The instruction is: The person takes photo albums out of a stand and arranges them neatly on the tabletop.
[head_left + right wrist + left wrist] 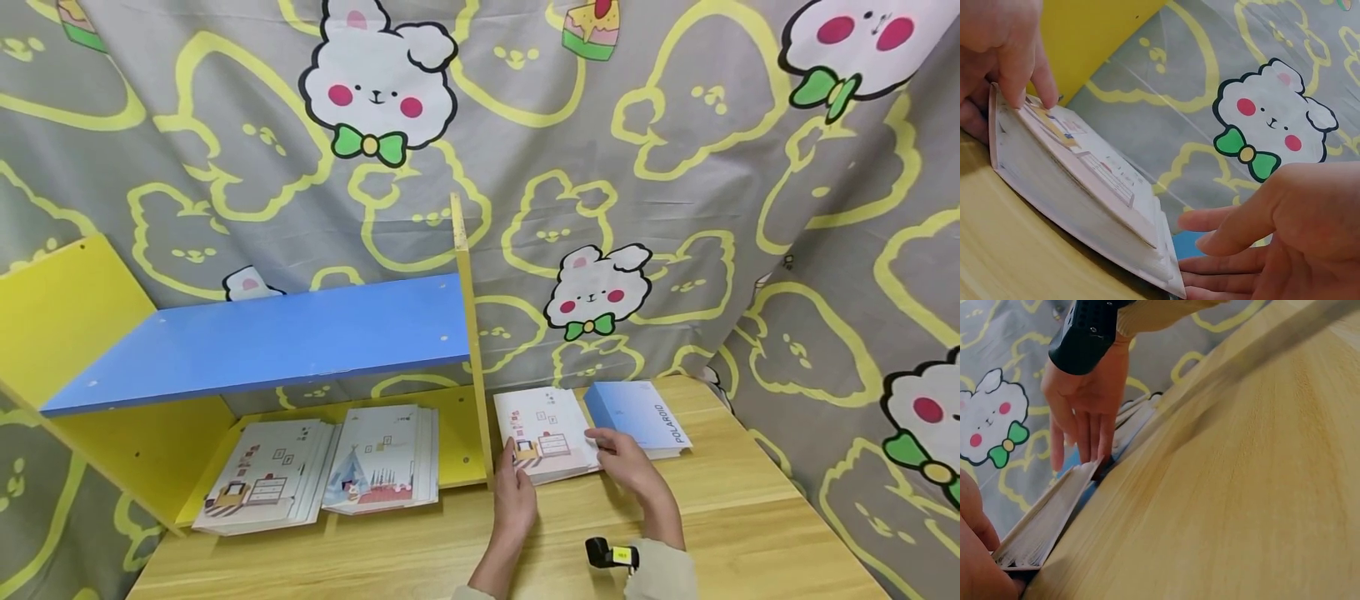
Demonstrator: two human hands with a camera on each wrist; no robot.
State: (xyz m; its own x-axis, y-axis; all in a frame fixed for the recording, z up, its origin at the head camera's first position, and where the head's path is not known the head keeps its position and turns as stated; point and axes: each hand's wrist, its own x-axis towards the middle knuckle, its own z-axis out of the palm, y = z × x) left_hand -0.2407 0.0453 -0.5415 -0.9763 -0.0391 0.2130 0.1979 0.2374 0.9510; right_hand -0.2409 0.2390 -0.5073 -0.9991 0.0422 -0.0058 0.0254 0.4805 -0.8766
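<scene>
A white photo album (543, 417) with a drawn room on its cover lies on the wooden table, just right of the shelf's upright board. My left hand (515, 497) grips its left edge; in the right wrist view, fingers (1019, 69) lie on the cover and others tuck beneath. Along the opposite edge, my right hand (628, 467) touches the album with straight fingers, also visible in the left wrist view as the right hand (1088, 403). Beside that hand lies a blue album (633, 414) marked POLAROID.
On the left stands a yellow shelf unit (472, 333) with a blue board (285, 333). Two leaning stacks of albums, a left one (262, 475) and a right one (382, 458), sit in its lower compartment. A patterned curtain (675, 192) hangs behind the table (720, 492).
</scene>
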